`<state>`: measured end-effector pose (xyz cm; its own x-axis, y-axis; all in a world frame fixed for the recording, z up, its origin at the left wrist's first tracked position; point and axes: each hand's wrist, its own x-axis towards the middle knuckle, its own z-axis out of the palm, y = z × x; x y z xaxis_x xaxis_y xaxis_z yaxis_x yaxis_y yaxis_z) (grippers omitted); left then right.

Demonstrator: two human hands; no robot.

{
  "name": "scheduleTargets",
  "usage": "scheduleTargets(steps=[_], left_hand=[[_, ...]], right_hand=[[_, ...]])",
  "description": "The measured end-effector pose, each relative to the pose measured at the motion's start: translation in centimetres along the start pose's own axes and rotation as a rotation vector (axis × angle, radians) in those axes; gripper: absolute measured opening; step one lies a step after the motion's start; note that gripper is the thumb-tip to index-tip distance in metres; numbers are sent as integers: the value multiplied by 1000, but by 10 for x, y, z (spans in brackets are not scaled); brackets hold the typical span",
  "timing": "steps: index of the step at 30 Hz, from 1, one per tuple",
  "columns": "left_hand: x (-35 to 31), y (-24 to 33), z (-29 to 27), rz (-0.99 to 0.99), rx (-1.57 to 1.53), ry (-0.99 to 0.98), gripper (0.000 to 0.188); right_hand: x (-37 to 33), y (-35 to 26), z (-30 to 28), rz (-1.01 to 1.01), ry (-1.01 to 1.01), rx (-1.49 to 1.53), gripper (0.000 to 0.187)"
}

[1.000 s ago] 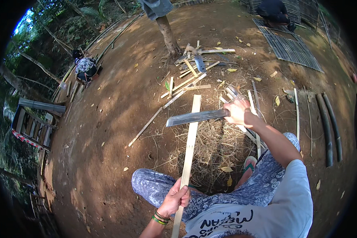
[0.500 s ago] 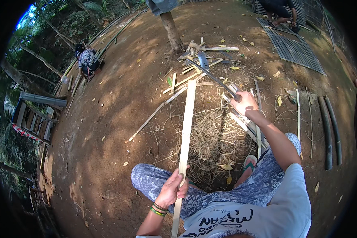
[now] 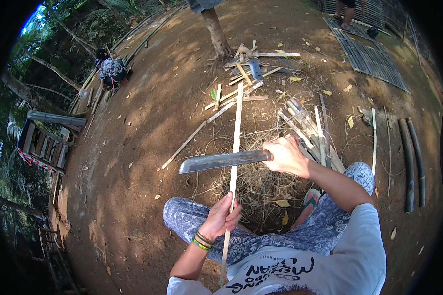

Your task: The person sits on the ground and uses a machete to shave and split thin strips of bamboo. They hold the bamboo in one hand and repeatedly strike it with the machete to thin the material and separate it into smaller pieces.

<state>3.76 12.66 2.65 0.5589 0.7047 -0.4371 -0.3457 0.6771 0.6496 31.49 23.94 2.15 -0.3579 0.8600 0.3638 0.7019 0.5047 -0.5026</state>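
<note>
My left hand (image 3: 222, 216) is closed around a long, pale bamboo strip (image 3: 238, 125), gripping its lower half. The strip points away from me, its near end down by my shirt. In my right hand (image 3: 286, 155) is the handle of a machete (image 3: 221, 161), whose broad dark blade lies crosswise over the strip, tip to the left. Whether the blade touches the strip I cannot tell. Thin curled shavings (image 3: 261, 191) cover the ground between my legs, below the strip.
More split bamboo strips (image 3: 310, 130) lie right of the shavings, and others pile by a tree trunk (image 3: 216, 37) with a blue-grey blade (image 3: 255, 70). Two dark poles (image 3: 407, 162) rest at right. A slatted bamboo panel (image 3: 371, 56) and another person's legs (image 3: 347, 14) are beyond; someone crouches (image 3: 113, 71) far left.
The machete has swung from pointing away to lying across the strip, my right hand coming nearer and left. The strip now shows a narrower side. The person at far right has stood up.
</note>
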Motion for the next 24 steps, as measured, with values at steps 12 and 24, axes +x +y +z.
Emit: scheduleTargets(steps=[12,24], left_hand=[[-14,0,12,-1,23,-8,37],[-47,-17,-6,-35,26,-54,38]], right_hand=[[12,23,-12,13,57,-111,16],[31,56,-54,428,103,-150,20]])
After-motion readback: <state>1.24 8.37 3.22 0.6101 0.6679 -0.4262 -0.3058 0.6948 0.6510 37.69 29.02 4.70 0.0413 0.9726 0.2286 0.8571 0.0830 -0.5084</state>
